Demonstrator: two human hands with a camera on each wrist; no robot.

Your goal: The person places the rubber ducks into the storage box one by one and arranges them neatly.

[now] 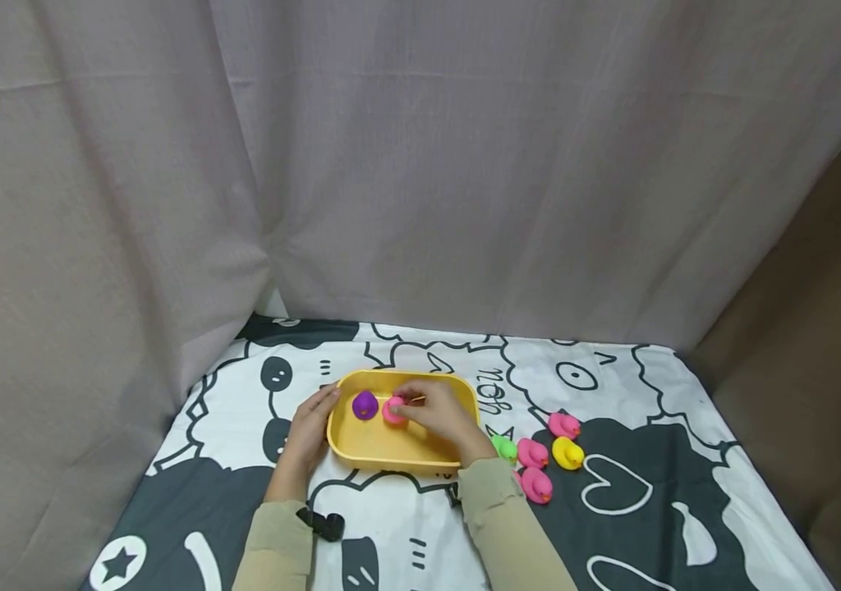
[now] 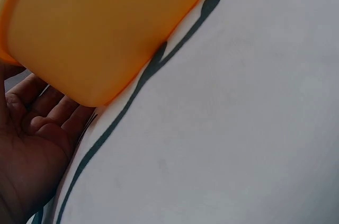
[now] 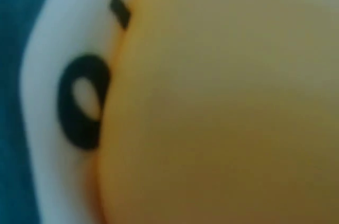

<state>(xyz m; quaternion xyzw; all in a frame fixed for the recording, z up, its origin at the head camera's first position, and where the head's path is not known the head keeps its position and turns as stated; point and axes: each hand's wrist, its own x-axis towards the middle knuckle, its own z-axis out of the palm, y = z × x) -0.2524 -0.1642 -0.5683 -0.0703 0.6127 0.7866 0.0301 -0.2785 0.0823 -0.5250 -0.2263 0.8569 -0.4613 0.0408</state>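
- The right hand (image 1: 438, 414) reaches over the yellow tray (image 1: 398, 460) from the right. Its thumb and fingers pinch a pink duck (image 1: 393, 410).
- That duck is inside the tray, toward the far side. I cannot tell if it touches the bottom (the fingers cover part of it).
- The left hand (image 1: 310, 431) is at the left end of the tray. Its fingers are loose and lie against the outside wall and rim, not wrapped tight.
- A purple duck (image 1: 365, 405) sits in the tray, just left of the pinched one.
- More ducks sit outside, to the right of the tray: a green duck (image 1: 505, 448), partly hidden by the right arm, a yellow duck (image 1: 568, 453), and three pink ducks (image 1: 533, 453) close by.
- The tray stands on a black and white cloth (image 1: 383, 513) with drawn shapes, like a heart.
- A gray curtain (image 1: 465, 205) hangs at the far side.
- Both sleeves (image 1: 276, 542) are tan.
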